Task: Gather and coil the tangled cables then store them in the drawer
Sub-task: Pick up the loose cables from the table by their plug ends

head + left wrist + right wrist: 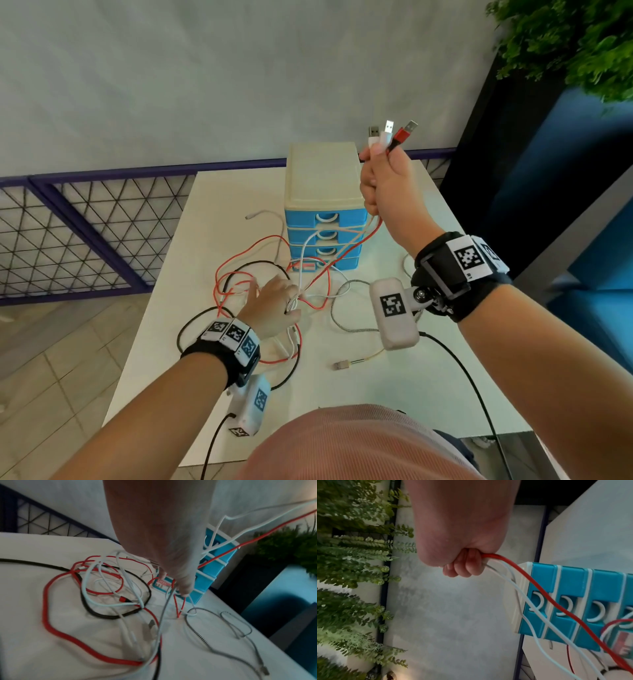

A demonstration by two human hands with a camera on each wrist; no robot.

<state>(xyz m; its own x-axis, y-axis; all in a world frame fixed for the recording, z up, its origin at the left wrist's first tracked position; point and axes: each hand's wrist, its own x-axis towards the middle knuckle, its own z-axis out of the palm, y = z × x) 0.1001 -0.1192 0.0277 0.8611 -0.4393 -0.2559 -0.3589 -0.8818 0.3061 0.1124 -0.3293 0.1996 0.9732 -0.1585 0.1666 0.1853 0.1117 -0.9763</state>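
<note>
My right hand [381, 174] is raised above the table and grips a bundle of red and white cables [388, 137], whose USB plugs stick up past the fist. In the right wrist view the curled fingers [464, 566] close round the strands, which run down across the blue drawer unit [570, 585]. My left hand [277, 303] is low on the table, on the tangle of red, white and black cables [239, 274], and pinches white strands [171, 595] at its fingertips. The drawer unit [325, 219] stands at the back of the table with its drawers closed.
A grey braided cable [339, 308] and a yellowish cable with a plug [342, 365] lie loose on the white table [376, 394]. A purple-framed mesh fence [85, 233] is on the left. A plant [575, 41] and blue furniture [599, 267] are on the right.
</note>
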